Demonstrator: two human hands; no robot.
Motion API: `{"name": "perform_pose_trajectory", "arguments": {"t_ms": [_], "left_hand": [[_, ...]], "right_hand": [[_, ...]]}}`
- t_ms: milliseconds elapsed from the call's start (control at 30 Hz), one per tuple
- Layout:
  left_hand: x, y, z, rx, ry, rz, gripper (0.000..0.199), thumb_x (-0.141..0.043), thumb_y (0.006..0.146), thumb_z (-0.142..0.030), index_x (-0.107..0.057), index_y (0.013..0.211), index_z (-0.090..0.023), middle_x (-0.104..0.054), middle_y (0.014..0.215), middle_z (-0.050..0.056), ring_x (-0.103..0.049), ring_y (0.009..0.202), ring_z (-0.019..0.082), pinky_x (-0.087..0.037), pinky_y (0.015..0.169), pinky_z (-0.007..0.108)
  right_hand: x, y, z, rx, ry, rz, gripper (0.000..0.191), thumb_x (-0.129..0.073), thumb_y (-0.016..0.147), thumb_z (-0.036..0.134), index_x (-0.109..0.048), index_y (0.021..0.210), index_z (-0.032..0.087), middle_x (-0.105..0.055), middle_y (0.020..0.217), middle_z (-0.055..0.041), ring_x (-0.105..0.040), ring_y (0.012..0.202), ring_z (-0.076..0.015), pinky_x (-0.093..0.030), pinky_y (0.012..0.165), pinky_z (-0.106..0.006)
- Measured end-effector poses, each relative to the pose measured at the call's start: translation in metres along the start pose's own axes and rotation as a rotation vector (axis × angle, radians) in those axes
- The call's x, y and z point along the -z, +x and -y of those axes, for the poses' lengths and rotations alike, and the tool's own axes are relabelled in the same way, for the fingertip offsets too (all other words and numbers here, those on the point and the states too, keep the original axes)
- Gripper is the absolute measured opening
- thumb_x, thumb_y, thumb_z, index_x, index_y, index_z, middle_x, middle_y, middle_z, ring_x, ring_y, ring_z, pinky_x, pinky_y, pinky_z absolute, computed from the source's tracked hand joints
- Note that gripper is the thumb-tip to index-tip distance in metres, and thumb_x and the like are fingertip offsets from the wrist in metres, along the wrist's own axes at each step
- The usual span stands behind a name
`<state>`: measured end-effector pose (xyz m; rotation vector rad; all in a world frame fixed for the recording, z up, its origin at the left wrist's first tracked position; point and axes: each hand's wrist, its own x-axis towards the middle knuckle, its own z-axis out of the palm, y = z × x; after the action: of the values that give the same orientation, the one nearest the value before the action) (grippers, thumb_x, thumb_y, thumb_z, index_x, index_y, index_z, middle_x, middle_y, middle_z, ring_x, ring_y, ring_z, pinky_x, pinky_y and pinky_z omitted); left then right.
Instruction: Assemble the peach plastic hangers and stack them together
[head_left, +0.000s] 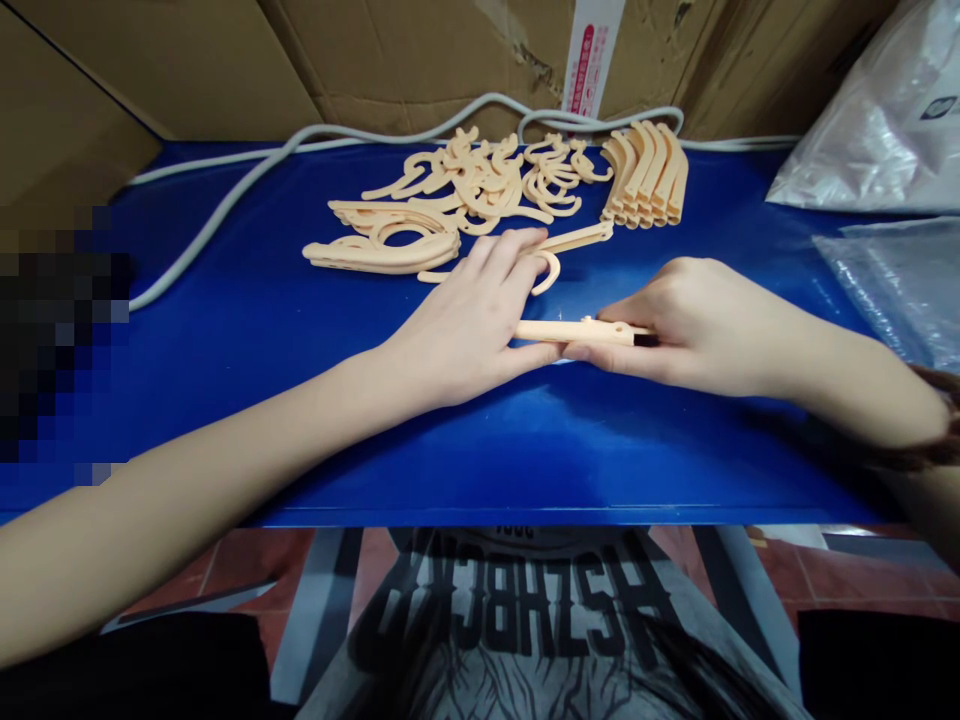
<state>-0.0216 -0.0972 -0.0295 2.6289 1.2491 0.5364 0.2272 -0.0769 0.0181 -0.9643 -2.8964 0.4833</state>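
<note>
Between my two hands is a cream plastic hanger arm (577,331), held level just above the blue table. My left hand (472,300) grips its left end, thumb below and the other fingers curled over it. At the right end, my right hand (694,325) pinches the piece between thumb and fingers; a thin part there runs into my grasp and is mostly hidden. Just beyond my left fingers lie another hanger arm (577,238) and a curved hook (550,275), both partly covered by that hand.
Behind are a pile of hooks (484,180), a stack of hanger arms (646,175) and folded hangers (382,250). A grey cable (285,147) runs along the cardboard (435,60). Plastic bags (877,120) lie at the right. The table's front edge (525,515) is near my body.
</note>
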Motion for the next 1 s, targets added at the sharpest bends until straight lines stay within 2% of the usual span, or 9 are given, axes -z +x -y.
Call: {"name": "perform_pose_trajectory", "arguments": {"t_ms": [167, 333, 433, 567, 700, 1000], "left_hand": [[0.0000, -0.0002, -0.0019, 0.010, 0.008, 0.008, 0.063, -0.076, 0.097, -0.047, -0.055, 0.147, -0.014, -0.044, 0.173, 0.024, -0.041, 0.161, 0.046, -0.036, 0.133, 0.067], [0.0000, 0.0001, -0.0018, 0.005, 0.017, 0.021, 0.062, -0.075, 0.098, -0.045, -0.055, 0.147, -0.013, -0.044, 0.173, 0.025, -0.041, 0.161, 0.046, -0.038, 0.132, 0.067], [-0.0003, 0.0003, -0.0014, -0.009, 0.032, 0.014, 0.058, -0.072, 0.099, -0.041, -0.055, 0.146, -0.011, -0.045, 0.171, 0.027, -0.043, 0.160, 0.045, -0.040, 0.131, 0.066], [-0.0002, 0.0005, -0.0007, -0.024, 0.031, 0.018, 0.054, -0.071, 0.099, -0.039, -0.056, 0.144, -0.013, -0.046, 0.171, 0.025, -0.044, 0.160, 0.044, -0.041, 0.130, 0.065], [0.0006, 0.0004, -0.0001, -0.024, 0.028, 0.036, 0.054, -0.069, 0.098, -0.037, -0.057, 0.143, -0.011, -0.046, 0.170, 0.027, -0.043, 0.160, 0.045, -0.040, 0.131, 0.066], [0.0012, 0.0009, 0.0009, -0.028, 0.016, 0.052, 0.049, -0.067, 0.098, -0.038, -0.059, 0.140, -0.014, -0.047, 0.171, 0.024, -0.042, 0.160, 0.045, -0.039, 0.131, 0.066]], "right_hand": [[-0.0005, 0.0012, -0.0018, 0.024, 0.052, 0.032, 0.056, -0.056, 0.107, 0.059, -0.063, 0.067, 0.020, -0.044, 0.051, 0.0042, -0.030, 0.050, -0.0106, -0.019, 0.064, -0.036], [-0.0018, 0.0016, -0.0009, -0.028, 0.044, 0.055, 0.055, -0.057, 0.106, 0.059, -0.062, 0.068, 0.019, -0.046, 0.053, 0.0033, -0.031, 0.052, -0.0110, -0.020, 0.066, -0.037], [-0.0027, 0.0013, -0.0015, -0.012, 0.030, 0.052, 0.055, -0.056, 0.107, 0.059, -0.064, 0.070, 0.019, -0.048, 0.053, 0.0024, -0.032, 0.053, -0.0116, -0.020, 0.066, -0.037], [-0.0031, 0.0017, -0.0005, -0.006, 0.025, 0.033, 0.056, -0.055, 0.105, 0.061, -0.057, 0.066, 0.021, -0.047, 0.051, 0.0027, -0.031, 0.050, -0.0114, -0.018, 0.064, -0.036], [-0.0027, 0.0032, 0.0030, -0.039, 0.012, 0.065, 0.053, -0.053, 0.105, 0.058, -0.055, 0.067, 0.022, -0.048, 0.052, 0.0018, -0.032, 0.051, -0.0121, -0.019, 0.064, -0.037], [-0.0065, 0.0037, 0.0011, -0.044, -0.025, 0.056, 0.050, -0.056, 0.103, 0.055, -0.053, 0.065, 0.023, -0.048, 0.053, 0.0013, -0.031, 0.052, -0.0133, -0.018, 0.065, -0.037]]}}
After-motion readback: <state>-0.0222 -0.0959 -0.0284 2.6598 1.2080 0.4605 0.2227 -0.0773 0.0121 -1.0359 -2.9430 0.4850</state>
